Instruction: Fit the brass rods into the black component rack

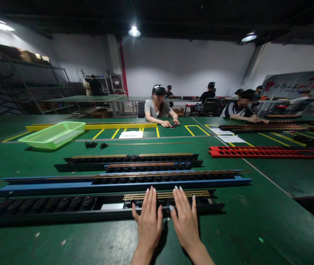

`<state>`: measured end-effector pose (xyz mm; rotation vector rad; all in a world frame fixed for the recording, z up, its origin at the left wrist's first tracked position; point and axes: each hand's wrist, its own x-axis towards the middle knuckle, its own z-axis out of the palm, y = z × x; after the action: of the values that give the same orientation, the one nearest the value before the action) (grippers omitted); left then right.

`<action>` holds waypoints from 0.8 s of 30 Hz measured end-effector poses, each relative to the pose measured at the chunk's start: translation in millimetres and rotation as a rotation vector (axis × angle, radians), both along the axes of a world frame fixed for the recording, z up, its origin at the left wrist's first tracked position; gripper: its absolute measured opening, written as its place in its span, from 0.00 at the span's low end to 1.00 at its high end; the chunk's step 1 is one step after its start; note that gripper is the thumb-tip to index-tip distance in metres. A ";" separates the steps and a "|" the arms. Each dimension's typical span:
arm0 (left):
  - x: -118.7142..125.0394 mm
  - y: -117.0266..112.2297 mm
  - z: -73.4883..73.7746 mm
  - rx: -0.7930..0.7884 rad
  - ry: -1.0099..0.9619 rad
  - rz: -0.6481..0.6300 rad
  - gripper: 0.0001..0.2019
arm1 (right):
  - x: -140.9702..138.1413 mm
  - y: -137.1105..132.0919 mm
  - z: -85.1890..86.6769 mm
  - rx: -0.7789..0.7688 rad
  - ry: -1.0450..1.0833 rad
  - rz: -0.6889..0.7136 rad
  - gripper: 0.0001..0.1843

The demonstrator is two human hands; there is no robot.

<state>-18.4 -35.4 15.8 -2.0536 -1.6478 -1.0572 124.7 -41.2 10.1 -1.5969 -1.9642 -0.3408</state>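
Note:
My left hand [148,221] rests with fingers stretched over the right half of a long black rail [71,217] close to me. Beside it, my right hand [185,220] lies flat in the same way, its fingertips at the brass rods [198,194] on top of the rail. Neither hand grips anything; the fingers are spread. Black block-shaped parts [54,204] line the rail's left half, with a pale flat strip [114,207] between them and the rods. My fingers hide part of the rods and the parts below.
Beyond lie blue rails [49,188] and a dark rail [60,167] with rods. A green basket [53,138] stands far left, near two small black parts [104,145]. Red rails [267,152] lie to the right. Across the table, a person [161,106] handles something small; others sit further off.

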 end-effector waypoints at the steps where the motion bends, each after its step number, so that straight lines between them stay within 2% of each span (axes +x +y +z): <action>1: 0.8 -0.6 0.6 0.000 0.009 -0.022 0.29 | 0.2 -0.3 0.1 -0.002 0.000 0.000 0.32; 5: 4.3 -1.4 1.6 0.000 0.069 -0.083 0.29 | 0.6 -0.8 0.3 -0.012 -0.005 -0.001 0.32; 24: 15.7 -2.4 7.9 0.053 0.083 -0.117 0.30 | -2.1 -0.3 -0.1 0.015 0.029 -0.013 0.31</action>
<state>-2.7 -37.8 23.7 -2.1512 -1.4602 -1.0266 122.6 -41.5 10.0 -1.5973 -1.9260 -0.3353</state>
